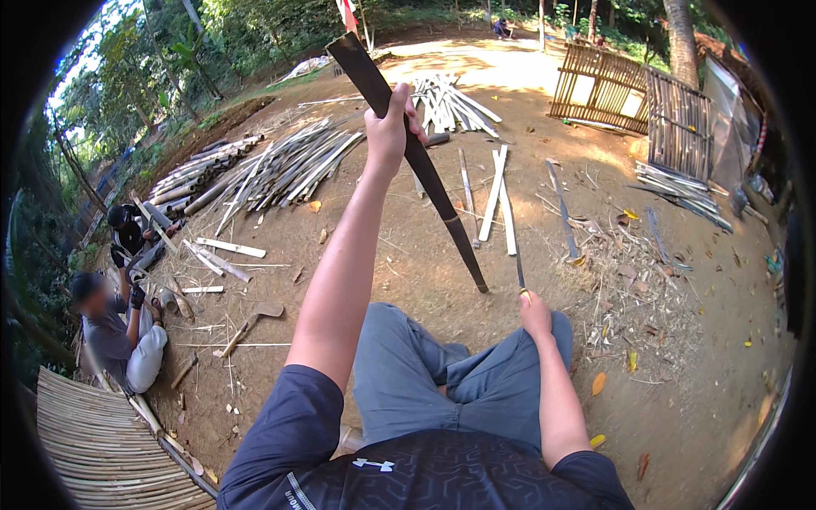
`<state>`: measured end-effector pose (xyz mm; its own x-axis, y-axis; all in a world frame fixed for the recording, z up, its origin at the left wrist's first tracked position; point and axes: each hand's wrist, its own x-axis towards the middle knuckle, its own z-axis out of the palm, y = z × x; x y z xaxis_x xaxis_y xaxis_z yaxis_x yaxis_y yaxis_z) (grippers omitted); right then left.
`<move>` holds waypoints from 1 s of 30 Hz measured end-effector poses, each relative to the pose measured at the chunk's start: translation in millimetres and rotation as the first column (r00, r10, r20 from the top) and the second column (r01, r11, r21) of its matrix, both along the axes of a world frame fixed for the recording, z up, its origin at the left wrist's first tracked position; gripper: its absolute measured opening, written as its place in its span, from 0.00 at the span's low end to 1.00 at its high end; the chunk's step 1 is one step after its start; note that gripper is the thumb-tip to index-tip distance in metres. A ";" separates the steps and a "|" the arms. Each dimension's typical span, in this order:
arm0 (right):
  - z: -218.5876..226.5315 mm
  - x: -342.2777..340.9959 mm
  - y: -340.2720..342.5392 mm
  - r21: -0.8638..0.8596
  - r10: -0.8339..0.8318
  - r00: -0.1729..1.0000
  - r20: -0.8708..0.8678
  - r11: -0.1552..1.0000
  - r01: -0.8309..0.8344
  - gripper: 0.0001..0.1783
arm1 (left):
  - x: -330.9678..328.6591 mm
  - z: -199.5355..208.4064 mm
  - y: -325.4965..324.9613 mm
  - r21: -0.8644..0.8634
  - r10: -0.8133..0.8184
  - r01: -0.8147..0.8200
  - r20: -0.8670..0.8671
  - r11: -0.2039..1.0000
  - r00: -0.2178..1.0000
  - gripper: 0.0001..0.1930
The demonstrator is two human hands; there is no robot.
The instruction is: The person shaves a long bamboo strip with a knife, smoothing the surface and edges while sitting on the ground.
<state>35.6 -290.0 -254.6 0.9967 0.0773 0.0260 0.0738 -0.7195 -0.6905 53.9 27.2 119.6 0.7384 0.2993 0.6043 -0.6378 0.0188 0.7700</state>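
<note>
1. A long, dark bamboo strip (427, 178) is held on a slant, from the top middle of the frame down to the centre. It cannot be told whether the ground (382, 276) is touched by its low end.
2. The strip is gripped near its wide top end by the left hand (390, 136), with the fingers wrapped round it.
3. A knife (520, 270) is held in the right hand (536, 314), right of centre, with the fingers closed on its handle. The blade is pointed up the frame, apart from the strip.
4. The strip could be twisted or dropped if the grip got loose, since it is held by one hand only.
5. The left hand could be cut if the knife were pushed too far up the strip. The trousers (408, 378) could be nicked by a slip, as the knife is held close to the knee.
6. Two pale slats (492, 200) are seen just above the knife, and could be bumped by a wide swing.
7. An axe-like tool (255, 315) is seen left of centre, and a slat pile (293, 170) at upper left.
</note>
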 end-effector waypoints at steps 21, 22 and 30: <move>-5.7 1.3 1.6 -0.005 -0.014 0.999 0.040 1.000 0.014 0.17 | -8.3 -5.2 -0.4 0.076 -0.405 0.411 -0.086 0.908 0.910 0.18; -6.2 2.4 0.9 -0.018 -0.017 0.999 0.040 1.000 0.017 0.16 | -4.0 -9.1 -1.4 0.107 -0.358 0.365 -0.075 0.925 0.931 0.18; -3.1 0.7 2.1 0.053 -0.039 0.998 0.047 0.998 0.036 0.16 | 37.1 -167.0 -34.4 0.084 0.179 -0.165 -0.200 0.983 0.963 0.15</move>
